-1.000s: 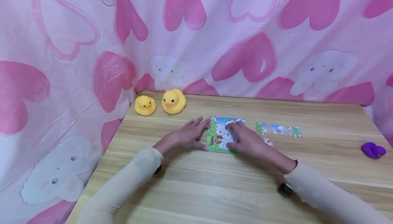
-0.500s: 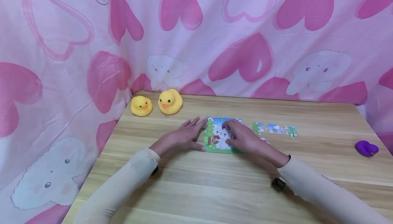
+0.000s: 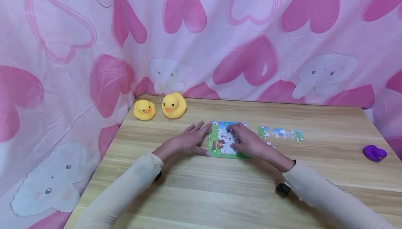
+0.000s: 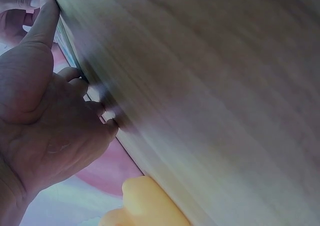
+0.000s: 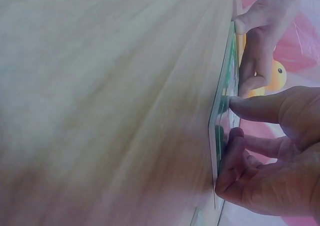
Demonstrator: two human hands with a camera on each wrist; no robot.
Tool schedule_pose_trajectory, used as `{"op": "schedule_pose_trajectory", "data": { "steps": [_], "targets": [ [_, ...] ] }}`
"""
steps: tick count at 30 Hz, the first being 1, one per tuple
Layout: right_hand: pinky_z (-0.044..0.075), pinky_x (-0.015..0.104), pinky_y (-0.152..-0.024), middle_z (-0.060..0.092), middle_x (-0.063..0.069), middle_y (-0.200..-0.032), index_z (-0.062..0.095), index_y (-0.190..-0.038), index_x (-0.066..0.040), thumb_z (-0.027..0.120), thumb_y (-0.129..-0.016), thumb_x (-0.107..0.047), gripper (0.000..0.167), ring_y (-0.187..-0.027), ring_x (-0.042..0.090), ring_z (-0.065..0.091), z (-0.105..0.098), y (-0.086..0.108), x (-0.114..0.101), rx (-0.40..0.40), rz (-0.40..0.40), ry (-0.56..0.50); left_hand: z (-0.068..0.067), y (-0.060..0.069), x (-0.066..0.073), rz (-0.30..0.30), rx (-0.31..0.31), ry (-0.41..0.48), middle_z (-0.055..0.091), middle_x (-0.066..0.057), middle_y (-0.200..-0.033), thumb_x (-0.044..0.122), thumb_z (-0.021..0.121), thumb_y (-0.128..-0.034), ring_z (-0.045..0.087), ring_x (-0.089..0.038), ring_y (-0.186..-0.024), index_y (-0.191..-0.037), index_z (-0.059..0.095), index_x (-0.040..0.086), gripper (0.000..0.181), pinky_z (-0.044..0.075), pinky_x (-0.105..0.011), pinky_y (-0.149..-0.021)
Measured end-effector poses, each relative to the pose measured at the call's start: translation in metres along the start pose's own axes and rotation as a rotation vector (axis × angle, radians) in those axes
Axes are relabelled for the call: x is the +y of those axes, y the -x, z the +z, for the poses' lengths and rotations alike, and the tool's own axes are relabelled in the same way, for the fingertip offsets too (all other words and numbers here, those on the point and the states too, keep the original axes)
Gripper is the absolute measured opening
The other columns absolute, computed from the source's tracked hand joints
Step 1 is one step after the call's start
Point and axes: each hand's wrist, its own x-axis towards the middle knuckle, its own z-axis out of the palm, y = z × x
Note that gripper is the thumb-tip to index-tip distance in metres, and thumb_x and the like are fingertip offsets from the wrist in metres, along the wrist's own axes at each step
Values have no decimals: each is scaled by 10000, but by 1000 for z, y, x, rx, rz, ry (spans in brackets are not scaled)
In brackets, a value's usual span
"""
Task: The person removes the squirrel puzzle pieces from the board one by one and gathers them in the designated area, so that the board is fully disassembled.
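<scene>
A jigsaw puzzle board [image 3: 225,155] with a grey-white animal, trees and a green border lies flat on the table. My left hand [image 3: 190,141] rests at its left side with fingers spread, the thumb touching the lower left corner. My right hand [image 3: 252,143] is over the board's right part, thumb and fingers curled down around a puzzle piece in the picture. In the right wrist view the thumb [image 5: 250,108] and bent fingers touch the board's surface. The hand hides much of that piece and the right side of the board.
Several loose puzzle pieces [image 3: 280,133] lie right of the board, one partly behind the right hand. Two yellow rubber ducks [image 3: 174,106] stand at the table's back left. A purple duck [image 3: 374,153] lies far right. A pink heart-patterned curtain [image 3: 201,65] hangs behind the table [image 3: 201,190].
The head view has shifted slightly, so everything sits a little further left. My right fingers have moved slightly left over the board; the left hand holds its place.
</scene>
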Motion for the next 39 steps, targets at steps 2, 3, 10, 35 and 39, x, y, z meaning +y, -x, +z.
{"op": "schedule_pose_trajectory", "data": {
  "steps": [2,3,10,35,39],
  "targets": [
    [541,304,-788,587,118,-1292,522,-1516,-78,795,-947,-135,634,-903,161,594,0,0,1,1,-6,1,0,0,0,1,0,-4,269,45,-1769,601,736,-925,-68,-281,-1682,-1716,-30,158,1187,-16,-500,-1372],
    [541,302,-780,589,118,-1288,529,-1509,-78,795,-945,-131,625,-898,160,596,-1,-1,1,2,-10,0,0,1,0,1,-1,-4,265,44,-1770,601,736,-925,-69,-281,-1681,-1716,-33,158,1189,-15,-501,-1372],
    [551,303,-807,591,116,-1296,519,-1480,-68,806,-942,-141,614,-953,194,592,-1,-1,1,4,25,-38,-1,1,0,-4,-5,10,250,42,-1776,593,739,-927,-76,-279,-1682,-1717,-23,165,1178,-18,-504,-1373],
    [538,420,-971,610,126,-1232,576,-1350,-15,826,-900,-105,523,-1074,245,578,-13,-16,-1,-93,22,-18,-2,3,0,-3,8,12,280,39,-1766,584,740,-929,-69,-284,-1682,-1716,-20,151,1176,-27,-502,-1372],
    [548,410,-962,618,127,-1239,573,-1349,-15,811,-916,-86,499,-1068,240,579,-14,-17,-1,-107,23,-5,0,1,-1,7,11,12,298,51,-1759,598,734,-928,-67,-277,-1683,-1717,-15,154,1175,-30,-491,-1374]
  ]
}}
